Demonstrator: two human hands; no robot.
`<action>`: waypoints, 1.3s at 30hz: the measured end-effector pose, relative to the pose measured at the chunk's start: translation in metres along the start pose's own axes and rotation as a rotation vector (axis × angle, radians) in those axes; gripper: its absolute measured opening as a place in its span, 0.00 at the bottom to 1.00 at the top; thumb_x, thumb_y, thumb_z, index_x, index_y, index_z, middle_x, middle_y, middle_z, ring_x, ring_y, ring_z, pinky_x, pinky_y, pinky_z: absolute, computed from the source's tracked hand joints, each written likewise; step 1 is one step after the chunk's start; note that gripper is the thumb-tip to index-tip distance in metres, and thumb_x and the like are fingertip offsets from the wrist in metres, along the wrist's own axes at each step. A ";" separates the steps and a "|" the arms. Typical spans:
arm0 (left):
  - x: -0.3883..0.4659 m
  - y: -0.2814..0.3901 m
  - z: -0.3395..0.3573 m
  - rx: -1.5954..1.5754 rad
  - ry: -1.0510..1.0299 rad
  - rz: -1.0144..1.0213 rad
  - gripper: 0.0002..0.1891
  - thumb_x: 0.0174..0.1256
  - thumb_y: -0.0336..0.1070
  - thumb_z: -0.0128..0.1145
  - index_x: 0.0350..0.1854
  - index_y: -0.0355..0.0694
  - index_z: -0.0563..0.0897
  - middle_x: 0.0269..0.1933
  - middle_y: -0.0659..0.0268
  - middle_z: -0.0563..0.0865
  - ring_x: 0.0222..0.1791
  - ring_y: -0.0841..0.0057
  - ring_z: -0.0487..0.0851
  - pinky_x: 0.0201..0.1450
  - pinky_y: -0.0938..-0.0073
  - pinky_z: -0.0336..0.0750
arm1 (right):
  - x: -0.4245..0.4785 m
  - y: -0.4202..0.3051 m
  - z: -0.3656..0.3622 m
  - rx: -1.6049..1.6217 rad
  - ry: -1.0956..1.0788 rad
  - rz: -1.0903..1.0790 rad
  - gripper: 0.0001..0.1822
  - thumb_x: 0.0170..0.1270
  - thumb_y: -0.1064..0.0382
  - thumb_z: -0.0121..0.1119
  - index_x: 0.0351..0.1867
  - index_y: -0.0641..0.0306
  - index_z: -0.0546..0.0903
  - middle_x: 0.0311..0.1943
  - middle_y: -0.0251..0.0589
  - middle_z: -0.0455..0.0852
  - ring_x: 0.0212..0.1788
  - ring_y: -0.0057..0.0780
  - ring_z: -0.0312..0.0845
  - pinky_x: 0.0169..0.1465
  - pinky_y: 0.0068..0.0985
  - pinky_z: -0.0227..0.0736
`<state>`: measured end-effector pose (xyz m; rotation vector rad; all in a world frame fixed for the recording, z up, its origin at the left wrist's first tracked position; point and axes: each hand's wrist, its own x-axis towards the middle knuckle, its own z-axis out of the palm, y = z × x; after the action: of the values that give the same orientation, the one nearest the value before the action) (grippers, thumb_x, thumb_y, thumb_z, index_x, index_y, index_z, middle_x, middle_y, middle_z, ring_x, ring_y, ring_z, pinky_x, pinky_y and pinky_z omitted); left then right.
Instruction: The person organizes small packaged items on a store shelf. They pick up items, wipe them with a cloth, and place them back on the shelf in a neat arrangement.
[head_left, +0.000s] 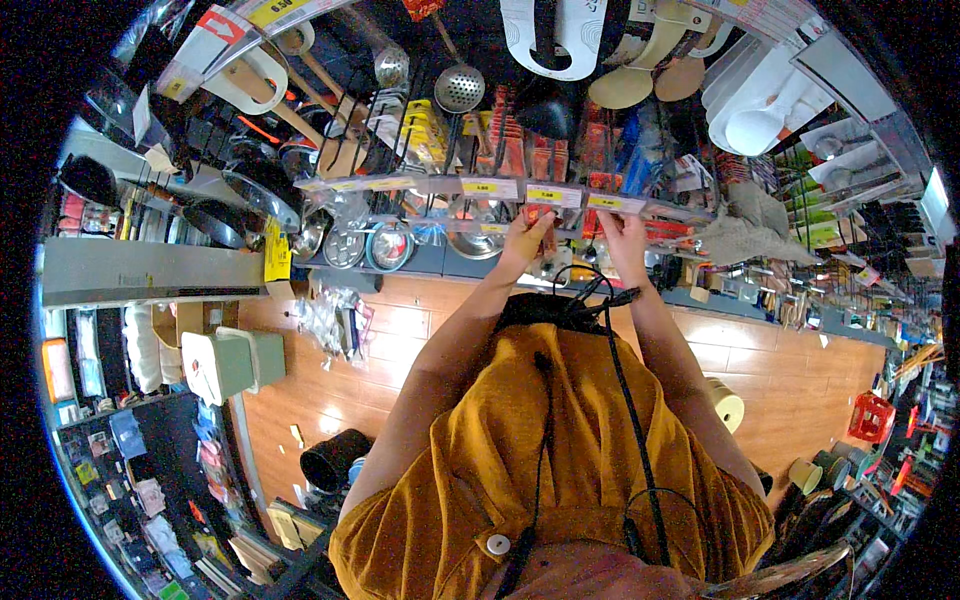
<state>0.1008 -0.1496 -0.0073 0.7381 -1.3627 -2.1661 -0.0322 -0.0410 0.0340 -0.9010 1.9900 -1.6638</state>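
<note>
My left hand pinches a small red-carded package just under the shelf's price strip. What hangs on that card is mostly hidden by my fingers. To its right, my right hand reaches up to the same strip, its fingertips beside a red package. Whether those fingers grip anything is hard to tell. Above the strip, rows of red-carded packages hang on hooks. A perforated metal skimmer and a black ladle hang close by.
Wooden spoons and white plastic scoops hang higher up. Frying pans stand at the left. Metal strainers hang below the strip. On the wooden floor are plastic-wrapped goods; a pale green bin juts out at left.
</note>
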 end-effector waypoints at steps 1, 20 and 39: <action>0.000 -0.001 -0.002 0.036 -0.006 0.001 0.09 0.59 0.42 0.49 0.28 0.42 0.71 0.15 0.69 0.74 0.11 0.83 0.71 0.12 0.83 0.63 | 0.000 -0.002 0.000 -0.026 -0.007 0.023 0.11 0.55 0.64 0.53 0.37 0.69 0.75 0.31 0.38 0.80 0.33 0.24 0.74 0.38 0.23 0.68; 0.000 0.012 0.003 0.104 -0.002 -0.038 0.10 0.57 0.43 0.52 0.28 0.41 0.76 0.18 0.70 0.77 0.13 0.85 0.72 0.13 0.84 0.63 | 0.030 0.058 0.012 -0.635 -0.231 0.166 0.19 0.52 0.58 0.57 0.41 0.69 0.71 0.40 0.45 0.75 0.36 0.35 0.75 0.40 0.28 0.69; -0.002 0.010 0.027 -0.094 0.146 0.033 0.17 0.60 0.47 0.46 0.43 0.40 0.71 0.34 0.68 0.77 0.27 0.82 0.74 0.29 0.81 0.70 | 0.003 0.048 0.019 0.147 -0.199 0.138 0.12 0.54 0.65 0.55 0.39 0.69 0.74 0.34 0.35 0.79 0.35 0.19 0.72 0.40 0.17 0.66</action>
<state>0.0854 -0.1345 0.0115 0.8151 -1.1836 -2.0911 -0.0322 -0.0526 -0.0164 -0.8220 1.7331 -1.5561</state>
